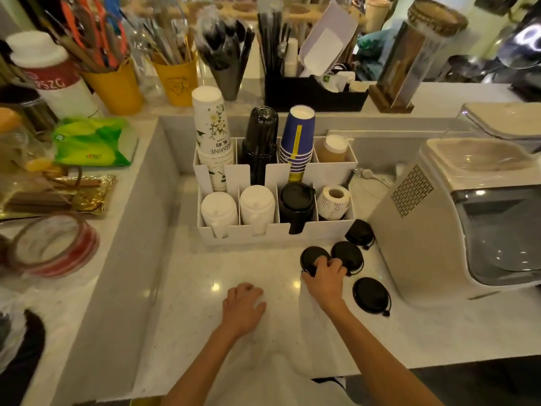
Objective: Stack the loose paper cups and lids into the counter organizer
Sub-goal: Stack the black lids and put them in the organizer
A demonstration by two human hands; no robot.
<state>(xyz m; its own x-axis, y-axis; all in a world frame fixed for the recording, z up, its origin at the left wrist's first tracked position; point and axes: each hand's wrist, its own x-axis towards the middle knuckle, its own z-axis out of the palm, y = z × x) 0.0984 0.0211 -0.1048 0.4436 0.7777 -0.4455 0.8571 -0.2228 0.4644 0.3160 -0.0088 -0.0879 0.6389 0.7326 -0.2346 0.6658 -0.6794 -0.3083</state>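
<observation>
My right hand (325, 276) pinches black lid (313, 259) near counter's right edge; left hand (243, 303) rests empty. Lid likely light, thin, flexible; I'd grip rim.

head view, steeply down over counter (205, 288)

I see a white organizer (275, 171) on a pale, speckled counter (205, 273). Its back row holds white cups (212, 133) printed with green leaves, black cups (260, 136), and blue cups (298, 136) with a yellow stripe. In front sit white lids (219, 210) and black lids (295, 203). I count four black loose lids (371, 295) near the counter's right edge. At the far left edge stand two yellow buckets (117, 86) and a green packet (93, 142).
</observation>
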